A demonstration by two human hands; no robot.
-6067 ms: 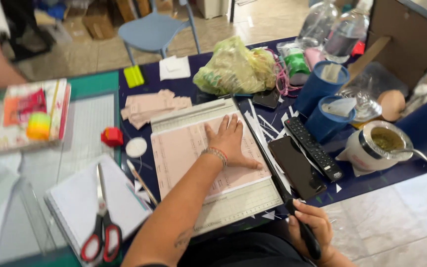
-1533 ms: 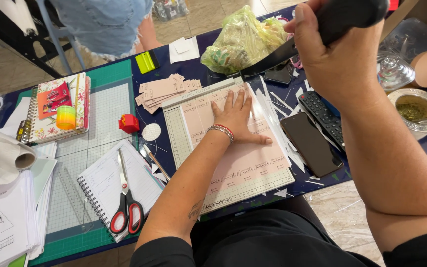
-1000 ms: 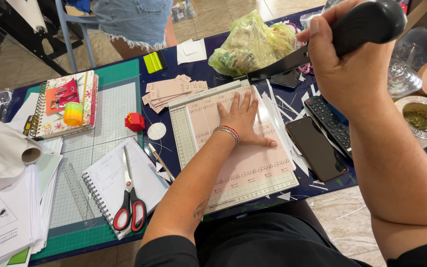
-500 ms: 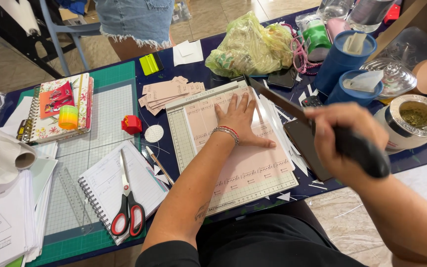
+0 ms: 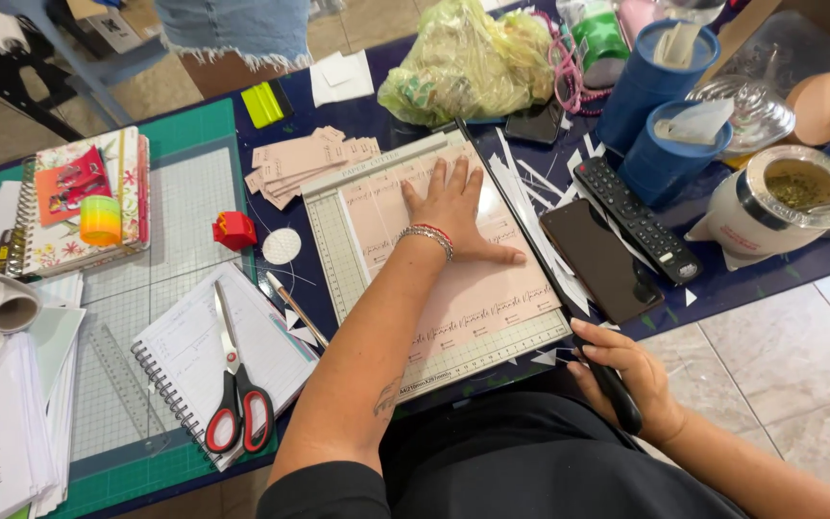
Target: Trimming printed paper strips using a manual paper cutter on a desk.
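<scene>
**Dark blue table, crowded**

The table (image 5: 770, 274) carries a paper trimmer (image 5: 434, 279) at its middle. Left of the trimmer: green mat (image 5: 184, 192), notebook (image 5: 213, 356), red toy (image 5: 233, 231). Behind it: pink slips (image 5: 305, 163), yellow bag (image 5: 468, 62). Right of it: phone (image 5: 602, 259), remote (image 5: 636, 219), 2 blue cups (image 5: 660, 96).

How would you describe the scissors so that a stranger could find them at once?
Start at the green cutting mat on the left of the table. On its near part lies an open spiral notebook, and the scissors lie on that page. Their red and black handles point toward the person, the only such tool there.
</scene>
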